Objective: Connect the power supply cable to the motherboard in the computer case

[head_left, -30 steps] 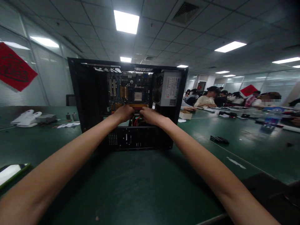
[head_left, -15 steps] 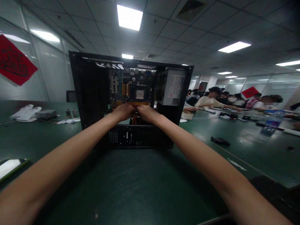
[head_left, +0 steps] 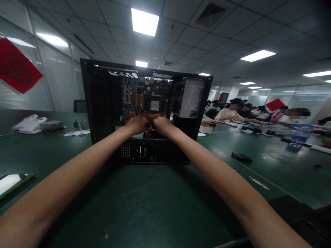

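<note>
An open black computer case (head_left: 99,100) stands upright on the green table, its inside facing me. Within it are a motherboard (head_left: 160,93) and, at upper right, a silver power supply (head_left: 193,98). Both of my hands reach into the case, close together at the motherboard's lower edge. My left hand (head_left: 137,124) has curled fingers by the orange memory slots (head_left: 155,116). Just to its right, my right hand (head_left: 163,126) is closed too. Coloured cables (head_left: 148,132) hang between and below them. Whatever the fingertips grip is hidden.
A phone-like device with a green edge (head_left: 15,182) lies at left. Farther back are a white plastic bag (head_left: 30,124), a grey box (head_left: 51,125) and papers (head_left: 77,133). On the right lie black parts (head_left: 241,157) and a water bottle (head_left: 301,136). Several people (head_left: 232,112) sit beyond.
My right hand has shifted slightly right, leaving a small gap between the hands. Both remain closed at the motherboard's lower edge. The view has shifted slightly.
</note>
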Motion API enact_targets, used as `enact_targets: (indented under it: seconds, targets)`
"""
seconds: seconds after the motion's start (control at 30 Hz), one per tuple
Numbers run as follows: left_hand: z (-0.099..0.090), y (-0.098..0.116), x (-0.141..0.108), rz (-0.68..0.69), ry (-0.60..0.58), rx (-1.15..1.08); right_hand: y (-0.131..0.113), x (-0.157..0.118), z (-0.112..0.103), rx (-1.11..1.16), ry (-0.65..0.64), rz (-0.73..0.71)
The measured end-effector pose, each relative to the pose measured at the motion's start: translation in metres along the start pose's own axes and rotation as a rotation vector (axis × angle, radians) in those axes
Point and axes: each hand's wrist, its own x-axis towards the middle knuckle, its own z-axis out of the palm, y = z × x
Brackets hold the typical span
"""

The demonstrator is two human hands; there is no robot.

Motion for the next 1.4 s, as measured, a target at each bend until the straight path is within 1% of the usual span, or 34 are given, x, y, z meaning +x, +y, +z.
enact_targets:
  seconds: [0.1,0.23,0.43,0.6,0.77,0.9,1.17,1.23,1.3,1.4]
  targets:
    - [0.0,0.0,0.002,-0.027,0.012,-0.027,0.002,0.002,0.001,0.004,-0.001,-0.013]
    - [0.001,0.001,0.005,-0.054,0.024,-0.007,0.004,0.004,0.004,0.019,0.001,-0.025]
    - [0.002,0.002,0.004,0.002,0.052,-0.028,0.005,0.001,0.007,0.072,0.027,-0.028]
    - [0.003,0.003,0.003,-0.008,0.056,-0.043,0.009,-0.008,0.009,0.164,0.057,0.045]
    - [0.004,0.004,0.004,-0.004,0.068,-0.04,0.011,-0.009,0.009,0.171,0.024,0.11]
    - [0.004,0.004,0.005,0.003,0.072,-0.056,0.01,-0.006,0.006,0.163,0.001,0.114]
    - [0.005,0.005,0.006,-0.074,0.051,-0.072,0.015,-0.004,0.008,0.175,-0.013,0.11]
    - [0.003,0.005,0.004,-0.077,0.056,-0.065,0.013,-0.004,0.006,0.164,0.004,0.105]
    - [-0.003,0.005,-0.003,-0.063,0.083,-0.058,0.009,-0.009,0.0,0.135,0.055,0.09]
    - [-0.011,0.008,-0.026,-0.072,0.208,-0.094,0.011,-0.03,-0.009,0.053,0.151,0.049]
